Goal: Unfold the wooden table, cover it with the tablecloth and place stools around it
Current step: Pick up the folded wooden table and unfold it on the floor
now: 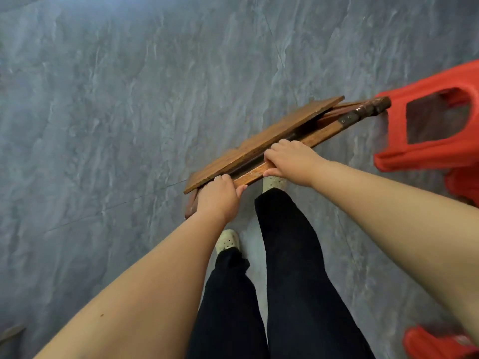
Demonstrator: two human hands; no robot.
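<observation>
The folded wooden table (261, 143) stands on edge in front of my legs, running from lower left to upper right, its brown top slightly parted from the folded legs. My left hand (219, 200) grips the near frame rail at the table's lower left end. My right hand (291, 159) is closed over the same rail near the middle. The table's far leg end, with metal fittings, touches or nearly touches a red plastic stool (430, 151) at the right. No tablecloth is in view.
Grey marble-patterned floor (116, 112) stretches wide to the left and ahead. Another red stool (435, 344) shows at the bottom right corner, and more red plastic sits below the first stool at the right edge. My feet in pale shoes stand just behind the table.
</observation>
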